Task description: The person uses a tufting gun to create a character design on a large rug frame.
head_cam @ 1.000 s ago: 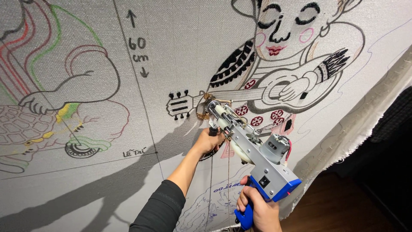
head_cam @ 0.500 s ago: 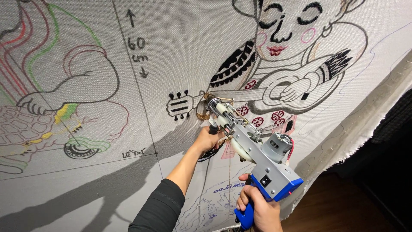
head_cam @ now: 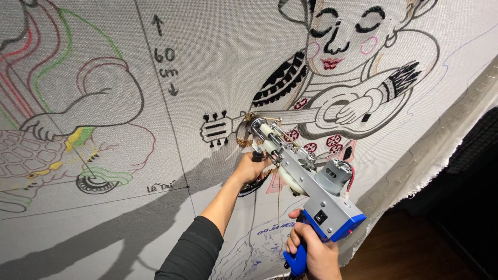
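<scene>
A tufting gun [head_cam: 303, 181] with a grey metal body, blue base and blue grip points up and left at a stretched white cloth [head_cam: 218, 62]. Its needle tip touches the cloth at a brown tufted patch [head_cam: 245, 136] beside the drawn guitar neck. My left hand [head_cam: 252, 165] grips the gun's black front handle close to the cloth. My right hand [head_cam: 314, 254] holds the blue rear grip low in the view. Thin yarn runs along the gun's body.
The cloth carries line drawings: a figure with a guitar [head_cam: 342, 78] at the upper right, a figure with a turtle [head_cam: 46, 150] at the left, and a marked arrow between them. The cloth's frayed edge [head_cam: 441, 145] runs down the right, with dark floor [head_cam: 415, 243] beyond.
The gun's tip and both hands have shifted slightly along the guitar neck; both hands keep their hold.
</scene>
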